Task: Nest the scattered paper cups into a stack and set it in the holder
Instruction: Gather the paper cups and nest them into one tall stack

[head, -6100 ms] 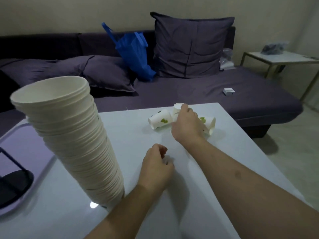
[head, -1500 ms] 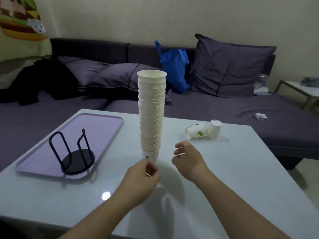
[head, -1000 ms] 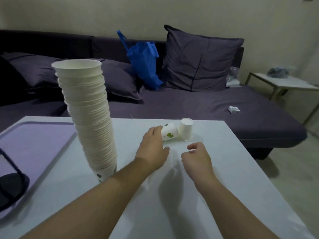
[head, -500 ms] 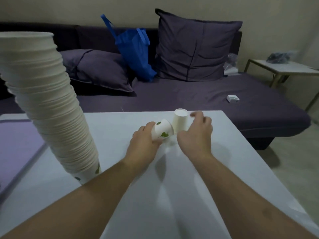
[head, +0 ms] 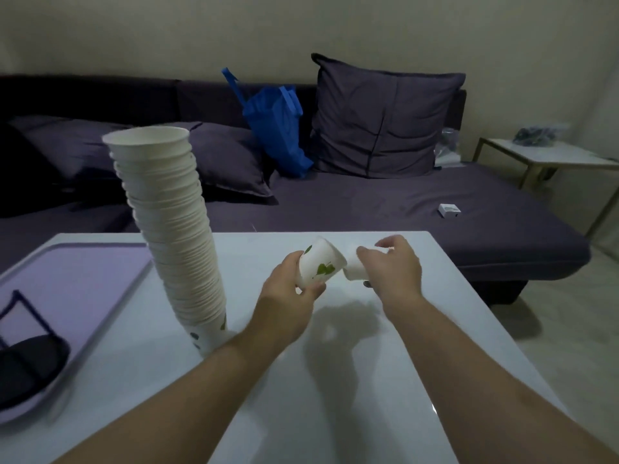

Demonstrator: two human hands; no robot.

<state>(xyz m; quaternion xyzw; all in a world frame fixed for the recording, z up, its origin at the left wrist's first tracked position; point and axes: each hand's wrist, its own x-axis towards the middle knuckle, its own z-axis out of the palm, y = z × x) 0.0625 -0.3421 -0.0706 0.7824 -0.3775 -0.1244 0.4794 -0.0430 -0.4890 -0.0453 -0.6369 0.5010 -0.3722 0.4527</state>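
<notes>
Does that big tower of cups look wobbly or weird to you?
Yes. The tall stack of cups on the white table leans over, its top off to the left of its base, with nothing touching it. Both hands are busy: the left hand and right hand each hold a loose cup.

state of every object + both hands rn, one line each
tall cup stack: upright on the table, leaning, not in the holder
leaf-print cup: off the table, tilted, held by the left hand
plain cup: tilted, gripped by the right hand, beside the leaf-print cup, not nested
holder: on the purple tray, no cups in it
</notes>
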